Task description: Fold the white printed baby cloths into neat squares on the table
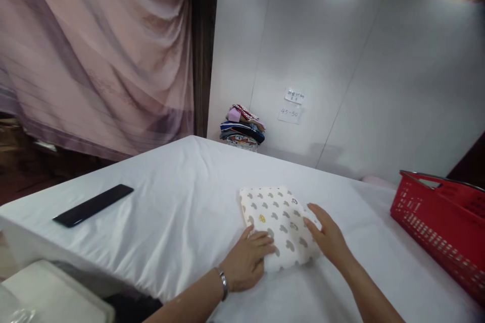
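Note:
A folded white cloth [278,212] printed with grey shapes and one yellow figure lies flat on the white-covered table [170,202]. My left hand [246,260] rests at the cloth's near left side, its fingers stretched over the edge onto the fabric. At the right side of the cloth is my right hand [331,237], with its thumb and forefinger apart and touching the edge. The lower fingers of the right hand are partly hidden. A silver bracelet [223,282] circles my left wrist.
On the left of the table lies a long black flat object [94,206]. A red plastic basket [435,222] stands at the right. A stack of folded clothes [242,128] sits against the grey wall at the back. A pink curtain [113,50] hangs at the left.

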The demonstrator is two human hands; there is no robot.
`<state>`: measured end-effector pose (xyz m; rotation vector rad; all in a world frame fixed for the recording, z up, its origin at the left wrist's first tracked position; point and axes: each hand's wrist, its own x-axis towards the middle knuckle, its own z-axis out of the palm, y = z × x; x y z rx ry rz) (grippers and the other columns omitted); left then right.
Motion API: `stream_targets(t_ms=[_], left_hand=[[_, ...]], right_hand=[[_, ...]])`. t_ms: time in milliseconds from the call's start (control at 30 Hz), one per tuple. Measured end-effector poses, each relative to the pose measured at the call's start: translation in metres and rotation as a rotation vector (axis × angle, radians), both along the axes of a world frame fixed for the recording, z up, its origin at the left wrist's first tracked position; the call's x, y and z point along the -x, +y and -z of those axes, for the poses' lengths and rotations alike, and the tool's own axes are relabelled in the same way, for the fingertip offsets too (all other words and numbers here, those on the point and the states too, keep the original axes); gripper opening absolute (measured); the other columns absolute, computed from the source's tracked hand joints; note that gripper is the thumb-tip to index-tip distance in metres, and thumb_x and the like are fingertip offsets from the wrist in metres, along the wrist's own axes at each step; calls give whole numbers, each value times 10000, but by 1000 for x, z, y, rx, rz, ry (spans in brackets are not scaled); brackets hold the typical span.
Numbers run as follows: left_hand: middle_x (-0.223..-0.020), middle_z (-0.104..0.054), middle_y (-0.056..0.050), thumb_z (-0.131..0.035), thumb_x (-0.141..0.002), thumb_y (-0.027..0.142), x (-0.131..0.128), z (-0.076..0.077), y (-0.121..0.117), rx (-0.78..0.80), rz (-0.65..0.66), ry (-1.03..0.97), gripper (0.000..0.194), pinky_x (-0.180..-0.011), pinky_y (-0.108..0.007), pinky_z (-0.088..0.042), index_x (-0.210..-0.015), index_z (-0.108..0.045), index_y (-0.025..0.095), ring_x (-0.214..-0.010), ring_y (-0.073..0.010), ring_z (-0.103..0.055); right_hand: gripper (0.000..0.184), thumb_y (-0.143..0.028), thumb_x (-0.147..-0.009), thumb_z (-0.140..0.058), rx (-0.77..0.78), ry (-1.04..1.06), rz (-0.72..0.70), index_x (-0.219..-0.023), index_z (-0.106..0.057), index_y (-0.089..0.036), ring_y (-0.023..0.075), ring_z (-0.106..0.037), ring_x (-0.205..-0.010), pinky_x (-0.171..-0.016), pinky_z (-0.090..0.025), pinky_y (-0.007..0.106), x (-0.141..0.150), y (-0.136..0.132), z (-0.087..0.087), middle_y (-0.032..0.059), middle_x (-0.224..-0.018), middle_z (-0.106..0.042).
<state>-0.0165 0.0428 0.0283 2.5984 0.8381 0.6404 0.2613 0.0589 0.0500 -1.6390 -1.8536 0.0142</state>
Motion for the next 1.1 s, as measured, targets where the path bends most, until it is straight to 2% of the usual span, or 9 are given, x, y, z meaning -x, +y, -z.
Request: stream_targets(t_ms=[67, 133, 233, 300, 367, 600, 800, 967, 1100], left_hand=[[-1288, -495, 47, -398, -679, 74, -1, 4, -4, 44, -9, -3, 580, -1090, -475, -96, -1190, -482, 335, -1251, -176, -357], [-1313, -472, 49, -383, -728, 91, -1, 9, -5, 66, -26, -18, 549, -1090, -474, -103, -1209, -472, 341, -1268, -173, -334], [-1322, -464, 50, -382, -765, 120, 0, 15, -6, 84, -47, -39, 509, -1089, -468, -117, -1212, -475, 345, -1275, -172, -323], [-1317, -470, 53, -381, -782, 139, 0, 17, -7, 96, -57, -46, 486, -1088, -464, -129, -1207, -483, 352, -1273, -171, -328], [-1313, -475, 48, -377, -794, 151, -1, 19, -7, 100, -69, -52, 468, -1087, -463, -130, -1203, -493, 348, -1271, -173, -331], [-1311, -478, 43, -384, -784, 144, -2, 23, -7, 83, -94, -51, 473, -1076, -470, -150, -1195, -504, 346, -1264, -176, -341], [-1327, -461, 37, -386, -791, 166, -2, 21, -8, 54, -82, -52, 485, -1046, -464, -227, -1233, -461, 350, -1267, -192, -328], [-1326, -463, 16, -444, -822, 319, -1, 17, -10, 76, -94, -43, 395, -1033, -466, -251, -1216, -476, 338, -1263, -217, -336], [-1336, -452, 0, -502, -797, 386, -1, 21, -8, 68, -95, -39, 427, -1034, -464, -247, -1220, -473, 333, -1269, -232, -328]], right_hand=[[504, -468, -855, -367, -20, -90, -116, -1288, -442, -221, 222, -295, -1292, -1046, -273, 415, 25, 3, -2, 55, -1375, -394], [527, -491, -868, -327, 98, -204, -173, -1328, -388, -239, 224, -221, -1324, -1069, -199, 449, 43, 8, 9, 42, -1416, -327], [576, -546, -863, -279, 321, -341, -155, -1347, -358, -245, 229, -178, -1336, -1076, -141, 461, 53, 14, 37, 33, -1440, -267], [592, -559, -864, -249, 374, -376, -131, -1359, -334, -247, 216, -151, -1343, -1081, -116, 445, 53, 17, 50, 17, -1453, -228], [593, -558, -866, -233, 389, -383, -123, -1368, -314, -251, 200, -133, -1347, -1082, -102, 431, 51, 19, 54, 5, -1459, -205], [601, -565, -853, -252, 423, -342, -103, -1362, -324, -252, 172, -128, -1348, -1087, -88, 393, 53, 18, 46, -9, -1458, -215], [594, -567, -843, -281, 398, -289, -110, -1340, -367, -253, 174, -160, -1341, -1085, -95, 391, 54, 16, 44, 2, -1444, -260], [570, -545, -850, -290, 379, -249, -110, -1323, -396, -247, 168, -172, -1338, -1087, -92, 381, 53, 14, 45, 3, -1436, -281], [570, -537, -846, -312, 408, -224, -117, -1319, -402, -232, 181, -177, -1337, -1083, -102, 398, 53, 15, 39, 17, -1435, -286]])
